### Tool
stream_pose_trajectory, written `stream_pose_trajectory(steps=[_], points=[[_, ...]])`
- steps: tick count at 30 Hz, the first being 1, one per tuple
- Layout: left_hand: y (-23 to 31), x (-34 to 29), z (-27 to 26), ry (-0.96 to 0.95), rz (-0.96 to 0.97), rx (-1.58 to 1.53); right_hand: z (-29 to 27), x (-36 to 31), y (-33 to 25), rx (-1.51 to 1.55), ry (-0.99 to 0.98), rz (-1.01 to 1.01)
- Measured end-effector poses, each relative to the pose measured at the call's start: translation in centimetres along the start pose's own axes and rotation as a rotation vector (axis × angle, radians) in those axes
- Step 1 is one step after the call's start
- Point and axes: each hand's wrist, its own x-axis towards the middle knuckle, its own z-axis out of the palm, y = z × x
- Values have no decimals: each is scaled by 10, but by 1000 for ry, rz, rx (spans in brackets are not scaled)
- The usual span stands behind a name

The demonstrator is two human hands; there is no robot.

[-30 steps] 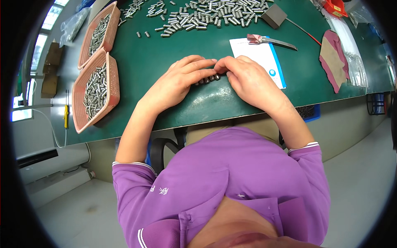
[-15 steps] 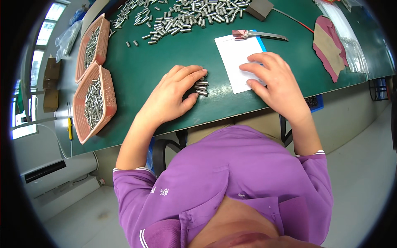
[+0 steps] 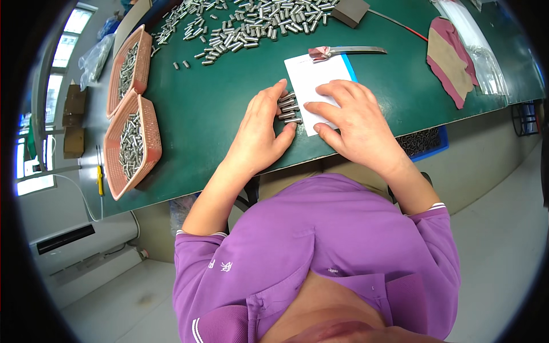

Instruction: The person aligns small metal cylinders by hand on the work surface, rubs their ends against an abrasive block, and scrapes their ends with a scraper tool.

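Observation:
Several short silvery metal pins [image 3: 290, 108] lie side by side in a row on the green table. My left hand [image 3: 260, 127] is curved around their left side, fingertips at the far end and thumb at the near end. The row's right ends meet the left edge of a white paper pad [image 3: 301, 71] with a blue edge. Across that pad my right hand [image 3: 357, 123] is spread, thumb and fingers apart, gripping nothing. A metal blade [image 3: 357, 50] with a cloth-wrapped end rests over the pad's far edge.
A large heap of metal pins [image 3: 251, 28] covers the far table beside a grey block [image 3: 350, 12]. Two pink baskets [image 3: 151, 134] of pins stand at the left. A maroon and tan cloth [image 3: 452, 63] lies right. Below the table edge sits a blue bin [image 3: 429, 153].
My left hand has slid right with the row of pins, up to the paper pad. My right hand and the pad have shifted left.

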Motion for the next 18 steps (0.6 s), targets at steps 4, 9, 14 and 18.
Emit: stream_pose_trajectory(steps=[4,9,14,18], points=[[-7,0,2,15,6,-109,5,-3,5,20,39,-10],[-10,-1,3,19,33,-120,7,-4,8,81,56,-8],[-9,0,2,-27,99,-8,7,-3,10,88,52,2],[-2,5,6,-11,85,-8,6,-3,8,91,63,12]])
